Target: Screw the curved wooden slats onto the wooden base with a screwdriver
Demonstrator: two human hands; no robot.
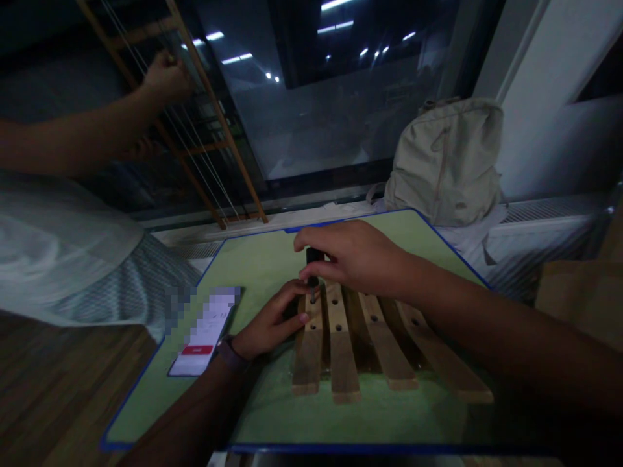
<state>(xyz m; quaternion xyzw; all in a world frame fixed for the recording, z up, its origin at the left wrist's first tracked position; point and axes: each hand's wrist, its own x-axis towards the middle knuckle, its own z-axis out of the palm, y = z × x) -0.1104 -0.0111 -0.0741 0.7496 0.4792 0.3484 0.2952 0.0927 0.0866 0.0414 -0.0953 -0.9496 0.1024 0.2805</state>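
Note:
My right hand [353,256] is closed around the black handle of a screwdriver [312,259], held upright. The metal shaft points down at a hole in the leftmost of several wooden slats [306,370]. At that slat's left side, my left hand [275,321] grips the edge, thumb on the wood and fingers close to the screwdriver's shaft. Each slat has a pale upper part with dark holes and a browner lower end. Beneath them lies a brownish, shiny piece [360,344]. My right hand and forearm hide the slats' upper ends.
A phone [202,337] with a lit screen lies left on the green, blue-edged table [272,421]. A beige backpack [448,162] sits behind the table. At left, another person's arm [97,130] reaches to a wooden frame [214,110] with white strings.

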